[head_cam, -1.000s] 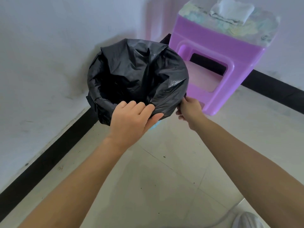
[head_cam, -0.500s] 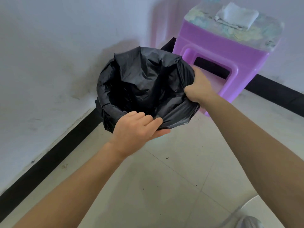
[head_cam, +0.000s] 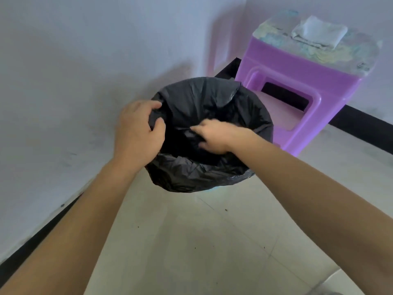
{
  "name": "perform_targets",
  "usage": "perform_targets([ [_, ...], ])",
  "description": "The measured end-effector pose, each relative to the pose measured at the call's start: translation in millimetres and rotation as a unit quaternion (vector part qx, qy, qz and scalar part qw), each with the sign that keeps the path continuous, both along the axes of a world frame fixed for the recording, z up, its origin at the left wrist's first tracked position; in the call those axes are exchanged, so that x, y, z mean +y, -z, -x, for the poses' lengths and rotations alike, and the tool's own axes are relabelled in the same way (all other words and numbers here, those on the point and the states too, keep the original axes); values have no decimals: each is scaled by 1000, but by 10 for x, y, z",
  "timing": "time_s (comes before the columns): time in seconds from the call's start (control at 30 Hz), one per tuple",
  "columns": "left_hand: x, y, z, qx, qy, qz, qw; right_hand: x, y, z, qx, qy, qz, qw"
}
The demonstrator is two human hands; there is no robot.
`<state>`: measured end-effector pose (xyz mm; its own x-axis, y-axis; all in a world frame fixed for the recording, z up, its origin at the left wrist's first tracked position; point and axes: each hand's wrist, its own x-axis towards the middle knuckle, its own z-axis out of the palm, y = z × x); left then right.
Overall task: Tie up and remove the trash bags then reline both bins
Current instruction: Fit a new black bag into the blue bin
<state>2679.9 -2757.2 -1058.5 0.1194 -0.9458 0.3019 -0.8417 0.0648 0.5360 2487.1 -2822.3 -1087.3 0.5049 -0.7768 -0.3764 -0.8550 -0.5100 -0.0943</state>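
A black trash bag (head_cam: 212, 173) lines a bin standing in the corner of the room; only a sliver of the light blue bin (head_cam: 209, 190) shows under the bag's folded edge. My left hand (head_cam: 138, 133) grips the bag's rim on its left side, thumb inside the opening. My right hand (head_cam: 214, 135) is blurred and reaches into the bag's mouth from the right, its fingers on the black plastic at the middle. What lies inside the bag is hidden in shadow.
A purple plastic stool (head_cam: 297, 99) stands close behind the bin on the right, with a printed pack (head_cam: 353, 54) and a white cloth (head_cam: 319, 33) on top. White walls with a black skirting (head_cam: 42, 231) close the corner. Pale floor tiles (head_cam: 212, 241) stretch toward me.
My left hand moved from the bag's near edge to its left rim. My right hand left the right rim and went into the opening. The view dropped lower toward the bin.
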Motion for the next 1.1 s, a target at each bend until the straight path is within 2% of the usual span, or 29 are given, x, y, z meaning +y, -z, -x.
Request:
perform_targets([
  [0.03,26,59,8,16,4,-36,999,11,80,-20,70,-4,-77,995],
  [0.07,68,124,38,10,12,-63,998,18,119,-4,98,2,-123,988],
  [0.1,106,187,75,-10,19,-83,996,15,114,32,80,9,-134,988],
  [0.17,152,283,127,-11,20,-102,994,25,-31,110,-33,29,-72,996],
  [0.23,155,284,172,43,4,-104,994,55,-218,225,-127,65,27,989],
  [0.33,114,252,295,106,-40,-87,990,182,-468,401,-172,93,134,971],
  [0.4,87,241,406,131,-64,-72,987,281,-518,506,-126,131,163,970],
  [0.47,56,236,484,142,-73,-60,985,371,-439,585,20,179,105,978],
  [0.5,44,234,504,136,-68,-56,987,393,-370,635,66,207,43,975],
  [0.53,40,240,512,118,-56,-56,990,403,-312,689,64,230,-12,971],
  [0.57,38,256,509,87,-39,-58,994,394,-267,746,26,242,-36,969],
  [0.6,37,278,494,49,-20,-59,997,365,-227,789,-22,238,-23,971],
  [0.67,72,325,462,-10,13,-49,999,310,-143,804,-80,213,77,971],
  [0.73,118,362,438,-35,36,-29,998,305,-72,776,-142,225,169,949],
  [0.83,109,395,432,-43,34,-26,998,320,1,790,-225,241,195,924],
  [0.93,67,429,437,-42,22,-15,999,286,59,844,-236,231,198,923],
  [1.1,32,453,447,-57,15,-6,998,290,72,835,-188,206,220,935],
])
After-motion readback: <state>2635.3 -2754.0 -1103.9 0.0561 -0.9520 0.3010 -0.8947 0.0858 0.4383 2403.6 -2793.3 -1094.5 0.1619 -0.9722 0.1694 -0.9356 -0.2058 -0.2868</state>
